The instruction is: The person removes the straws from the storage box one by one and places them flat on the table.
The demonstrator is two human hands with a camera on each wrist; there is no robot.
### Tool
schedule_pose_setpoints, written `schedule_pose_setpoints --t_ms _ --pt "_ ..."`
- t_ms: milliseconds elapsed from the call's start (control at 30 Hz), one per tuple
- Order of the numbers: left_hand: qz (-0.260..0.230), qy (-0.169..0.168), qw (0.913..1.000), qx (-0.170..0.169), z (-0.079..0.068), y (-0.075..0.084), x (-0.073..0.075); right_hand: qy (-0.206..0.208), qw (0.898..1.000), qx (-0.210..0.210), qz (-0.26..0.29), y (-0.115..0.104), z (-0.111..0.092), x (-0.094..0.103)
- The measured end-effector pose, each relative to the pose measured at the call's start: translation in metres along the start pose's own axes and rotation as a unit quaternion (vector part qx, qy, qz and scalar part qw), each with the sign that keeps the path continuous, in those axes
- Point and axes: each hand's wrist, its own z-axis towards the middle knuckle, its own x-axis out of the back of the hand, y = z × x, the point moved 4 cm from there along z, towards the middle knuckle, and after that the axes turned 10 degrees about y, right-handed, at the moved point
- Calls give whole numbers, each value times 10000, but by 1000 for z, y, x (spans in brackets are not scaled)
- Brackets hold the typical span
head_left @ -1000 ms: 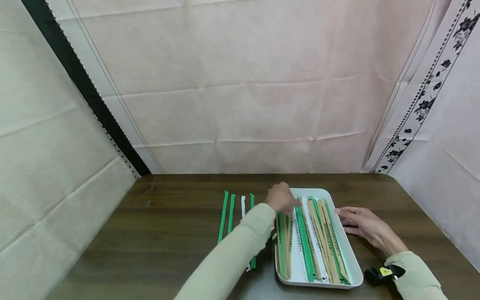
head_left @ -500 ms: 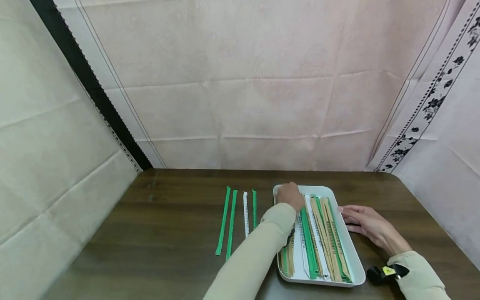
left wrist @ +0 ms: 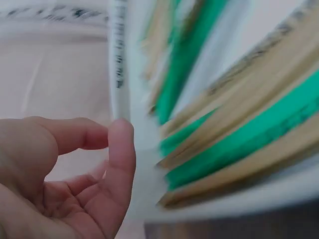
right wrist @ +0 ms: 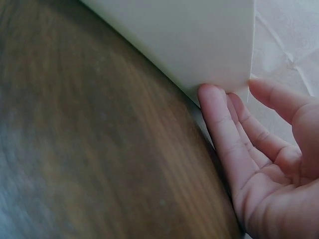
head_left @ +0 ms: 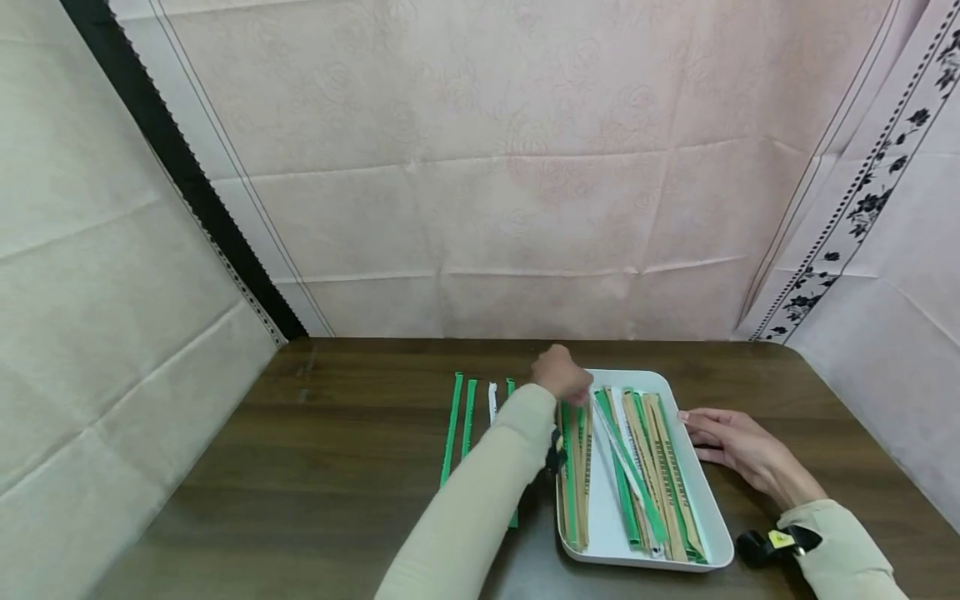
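My left hand point(head_left: 561, 375) is over the far left corner of the white tray point(head_left: 716, 525). Its thumb and a finger pinch the end of a slim white printed paper-wrapped stick point(left wrist: 118, 69), seen in the left wrist view. Inside the tray, several green, white and tan wrapped sticks point(head_left: 667, 475) lie lengthwise in two groups with a bare strip of tray bottom between them. One green-ended stick point(head_left: 654, 518) slants across the right group. My right hand point(right wrist: 264, 149) touches the tray's outer right side with its fingertips, fingers loosely extended; it holds no stick.
Left of the tray, several wrapped sticks lie side by side on the dark wooden table point(head_left: 337, 483), among them a green stick point(head_left: 452, 425) and a white stick point(head_left: 492, 400). My left sleeve point(head_left: 480, 492) covers part of this row. Pale cloth hangs behind and beside the table.
My left hand reached into the tray, then drew back up and left with a white stick. A gap opened among the tray's sticks, and one now slants. My right hand stays at the tray's side.
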Motion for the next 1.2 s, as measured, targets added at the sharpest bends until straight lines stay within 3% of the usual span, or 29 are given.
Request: schedule_pose_setpoints --t_ms 133,267,400,533,700,867,1200 --pt "-939 -577 9939 -52 5 -4 36 -13 10000 14 59 0 0 1" --pt "-1284 -1019 9865 2 13 -30 79 -36 10000 21 57 1 0 -3" --pt "-1132 -882 9894 225 24 -70 119 -59 10000 -24 -43 2 1 -5" --pt "-1154 -480 9912 445 34 -104 145 -61 9998 49 -178 -1 1 0" --pt "-1053 -142 9926 586 38 -136 164 -32 10000 25 -87 2 2 1" --pt "-678 -42 9960 588 39 -155 164 -122 9999 80 -21 7 1 0" --pt "-615 297 9974 219 41 -165 161 -15 9997 126 -220 1 0 0"
